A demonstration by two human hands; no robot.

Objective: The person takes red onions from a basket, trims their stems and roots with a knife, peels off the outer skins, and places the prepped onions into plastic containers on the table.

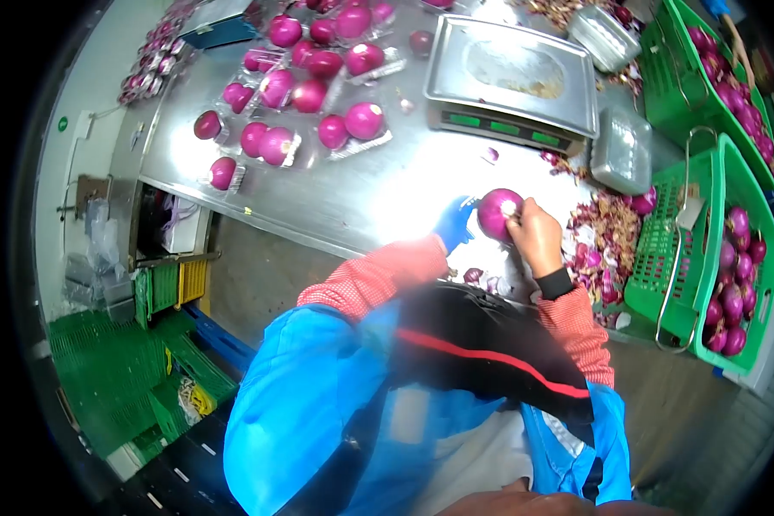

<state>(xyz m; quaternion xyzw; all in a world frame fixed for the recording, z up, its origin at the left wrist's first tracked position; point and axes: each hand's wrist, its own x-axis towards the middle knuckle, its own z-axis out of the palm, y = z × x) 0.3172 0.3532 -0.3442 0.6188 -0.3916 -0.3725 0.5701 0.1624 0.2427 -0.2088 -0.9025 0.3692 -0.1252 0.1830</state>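
A large purple onion (497, 214) is held over the near edge of the metal table (361, 198). My right hand (537, 236), bare, grips it from the right with its fingers pinched at the pale end. On the onion's left side is my left hand (456, 225) in a blue glove; its fingers are partly hidden, and whether it touches the onion is unclear. Onion skins and scraps (606, 236) lie right of my right hand. Beyond the onion stands a scale (512, 77) with green displays.
Packed onions in clear trays (310, 95) cover the table's far left part. Green crates of onions (755, 267) stand at the right, with clear plastic tubs (621, 150) beside the scale. Another person's arm (735, 43) reaches in at the top right.
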